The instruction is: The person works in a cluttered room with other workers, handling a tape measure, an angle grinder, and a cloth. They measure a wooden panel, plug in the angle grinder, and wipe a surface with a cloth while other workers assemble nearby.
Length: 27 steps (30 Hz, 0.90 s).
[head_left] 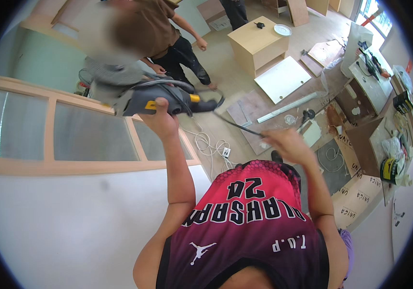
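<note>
My left hand [163, 118] is raised at the left of centre, wrapped round a corded power tool [156, 100] with a dark grey body and yellow patches. The tool's left end is blurred, so its exact kind is unclear. A black power cord [237, 126] runs from the tool's right end across to my right hand [286, 143]. That hand's fingers are closed on the cord, well apart from the tool.
A wood-framed glass partition [91, 130] stands left, above a white panel [71, 216]. Beyond the tool is a person in a brown shirt [156, 29]. A wooden cabinet [257, 41], boards [283, 79] and a coiled white cord [209, 144] lie ahead; a cluttered bench [375, 72] stands right.
</note>
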### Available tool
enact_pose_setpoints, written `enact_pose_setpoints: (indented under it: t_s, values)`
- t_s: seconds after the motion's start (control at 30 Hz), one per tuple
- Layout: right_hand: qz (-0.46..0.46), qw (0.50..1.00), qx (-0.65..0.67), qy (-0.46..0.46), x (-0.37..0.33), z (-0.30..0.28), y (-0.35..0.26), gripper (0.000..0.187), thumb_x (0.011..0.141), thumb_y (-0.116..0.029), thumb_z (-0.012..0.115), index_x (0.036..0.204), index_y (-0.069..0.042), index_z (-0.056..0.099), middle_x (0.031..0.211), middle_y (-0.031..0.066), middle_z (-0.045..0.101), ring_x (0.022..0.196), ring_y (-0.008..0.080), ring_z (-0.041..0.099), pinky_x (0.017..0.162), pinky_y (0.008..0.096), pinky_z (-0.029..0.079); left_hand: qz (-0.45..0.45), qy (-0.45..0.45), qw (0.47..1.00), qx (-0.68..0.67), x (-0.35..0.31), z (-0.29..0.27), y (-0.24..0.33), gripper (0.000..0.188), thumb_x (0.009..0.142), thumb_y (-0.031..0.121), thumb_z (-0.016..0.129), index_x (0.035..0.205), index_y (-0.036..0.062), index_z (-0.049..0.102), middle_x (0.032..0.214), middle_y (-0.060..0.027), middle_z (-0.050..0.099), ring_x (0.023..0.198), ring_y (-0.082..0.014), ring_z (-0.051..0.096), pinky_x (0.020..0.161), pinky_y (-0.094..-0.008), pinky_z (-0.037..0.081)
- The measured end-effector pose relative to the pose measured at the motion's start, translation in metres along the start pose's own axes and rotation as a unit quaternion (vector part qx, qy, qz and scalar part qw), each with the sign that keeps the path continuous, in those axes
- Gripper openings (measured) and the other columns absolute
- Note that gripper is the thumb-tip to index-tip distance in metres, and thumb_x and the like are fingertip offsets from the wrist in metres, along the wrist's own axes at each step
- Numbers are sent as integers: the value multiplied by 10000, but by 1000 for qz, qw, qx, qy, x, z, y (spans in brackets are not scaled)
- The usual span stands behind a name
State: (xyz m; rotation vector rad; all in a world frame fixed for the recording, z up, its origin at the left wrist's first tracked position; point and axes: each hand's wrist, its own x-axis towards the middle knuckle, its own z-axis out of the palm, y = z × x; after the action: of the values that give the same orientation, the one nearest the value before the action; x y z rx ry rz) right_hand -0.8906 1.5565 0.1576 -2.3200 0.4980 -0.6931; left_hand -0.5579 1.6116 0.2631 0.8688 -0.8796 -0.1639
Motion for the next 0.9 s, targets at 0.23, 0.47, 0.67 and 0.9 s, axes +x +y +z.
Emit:
enact_pose_setpoints:
  t_s: [0.23,0.47,0.67,0.9]
  values:
    - [-115,971,-196,-71,121,-134,-2,117,900,-181,696,887,-65,709,778,101,682,773,324,680,693,442,510,-200,-174,964,21,-41,-26,-29,786,689,320,981,1268,-27,578,1102,-84,701,1004,-203,698,917,-333,557]
    - [-86,884,-145,-436,215,-104,8,271,894,-245,731,1054,-29,769,906,180,748,862,336,710,778,433,542,-336,-346,870,109,-93,-35,-33,884,614,276,999,1326,5,551,1119,-123,726,1031,-229,713,920,-360,561]
    - [-199,871,-135,-428,252,-45,13,190,892,-210,723,979,-42,736,845,183,717,897,382,692,796,462,546,-310,-350,826,314,-122,-69,-49,960,646,389,972,1380,-17,505,1178,-213,694,1139,-317,674,997,-400,503]
    - [-148,904,-283,-285,247,8,-31,156,880,-159,672,963,-35,717,871,181,723,889,386,696,814,508,549,-383,-145,870,273,-190,-106,-74,827,739,426,932,1309,-20,533,1153,-192,702,1096,-292,691,962,-388,522]
